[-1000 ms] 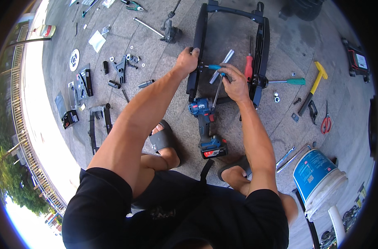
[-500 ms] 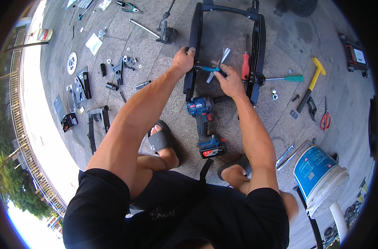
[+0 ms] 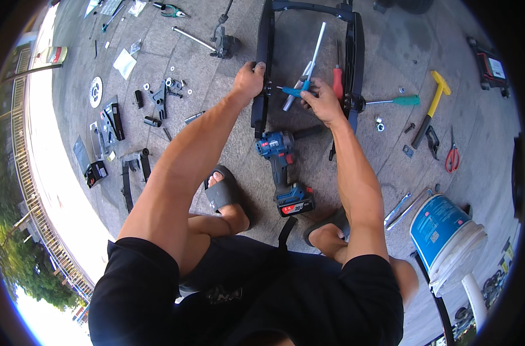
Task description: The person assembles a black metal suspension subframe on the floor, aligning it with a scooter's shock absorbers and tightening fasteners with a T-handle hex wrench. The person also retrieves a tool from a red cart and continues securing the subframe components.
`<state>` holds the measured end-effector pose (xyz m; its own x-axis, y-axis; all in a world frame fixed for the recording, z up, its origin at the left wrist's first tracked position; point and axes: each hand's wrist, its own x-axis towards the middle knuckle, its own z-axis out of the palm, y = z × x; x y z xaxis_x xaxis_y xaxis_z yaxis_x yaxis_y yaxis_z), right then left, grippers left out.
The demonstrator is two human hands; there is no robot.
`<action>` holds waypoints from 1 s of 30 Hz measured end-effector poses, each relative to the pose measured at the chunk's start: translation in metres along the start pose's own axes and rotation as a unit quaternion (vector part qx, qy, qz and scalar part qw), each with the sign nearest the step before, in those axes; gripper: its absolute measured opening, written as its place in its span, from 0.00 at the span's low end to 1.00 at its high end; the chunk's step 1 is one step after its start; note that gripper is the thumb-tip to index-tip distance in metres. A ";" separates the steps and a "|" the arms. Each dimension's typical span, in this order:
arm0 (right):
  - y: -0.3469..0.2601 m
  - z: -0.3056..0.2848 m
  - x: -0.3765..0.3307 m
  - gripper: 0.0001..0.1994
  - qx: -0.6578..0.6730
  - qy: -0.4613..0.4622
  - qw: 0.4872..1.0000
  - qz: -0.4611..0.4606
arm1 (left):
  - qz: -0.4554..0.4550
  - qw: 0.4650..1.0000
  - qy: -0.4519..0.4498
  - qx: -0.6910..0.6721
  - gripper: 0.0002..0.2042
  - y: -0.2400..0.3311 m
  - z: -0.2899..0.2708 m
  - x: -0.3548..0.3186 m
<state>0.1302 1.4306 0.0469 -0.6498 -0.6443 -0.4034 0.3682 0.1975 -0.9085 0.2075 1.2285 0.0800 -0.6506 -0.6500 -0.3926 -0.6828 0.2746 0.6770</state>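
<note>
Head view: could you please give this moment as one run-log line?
left hand: on black frame | right hand: holding blue-handled tool | power tool: on ground

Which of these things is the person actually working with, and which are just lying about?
In use:
- black frame, left hand on it
- blue T-handle wrench, in the right hand

Apparently lying about:
- cordless driver
- yellow-headed hammer
- red-handled scissors
</note>
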 end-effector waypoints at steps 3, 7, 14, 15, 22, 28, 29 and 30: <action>0.005 0.003 -0.005 0.17 -0.123 0.016 0.990 -0.062 | 0.004 1.000 -0.004 0.022 0.24 0.000 -0.001 0.002; 0.000 0.002 -0.014 0.13 -0.207 0.012 0.972 -0.106 | -0.012 1.000 -0.007 0.004 0.23 -0.003 -0.002 0.006; -0.009 0.008 -0.021 0.12 -0.230 -0.014 0.949 -0.215 | -0.042 0.997 -0.032 -0.062 0.24 -0.014 0.001 0.014; -0.008 0.009 -0.021 0.13 -0.223 -0.009 0.945 -0.238 | -0.048 0.996 -0.036 -0.071 0.24 -0.015 0.002 0.014; 0.000 0.012 -0.026 0.14 -0.289 0.003 0.899 -0.329 | -0.032 0.997 -0.024 -0.067 0.24 -0.015 0.002 0.012; 0.002 0.016 -0.025 0.15 -0.315 -0.001 0.880 -0.355 | -0.052 0.993 -0.030 -0.101 0.22 -0.022 0.004 0.018; 0.001 0.016 -0.023 0.15 -0.305 -0.004 0.886 -0.350 | -0.056 0.993 -0.032 -0.103 0.22 -0.023 0.004 0.019; -0.001 0.015 -0.021 0.14 -0.309 -0.017 0.897 -0.314 | -0.057 0.993 -0.033 -0.101 0.22 -0.025 0.004 0.021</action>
<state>0.1535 1.4329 0.0578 -0.5758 -0.7917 0.2044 -0.5104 0.1528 -0.8463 0.2098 1.2106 0.0524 -0.5985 -0.6187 -0.5090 -0.6770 0.0508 0.7343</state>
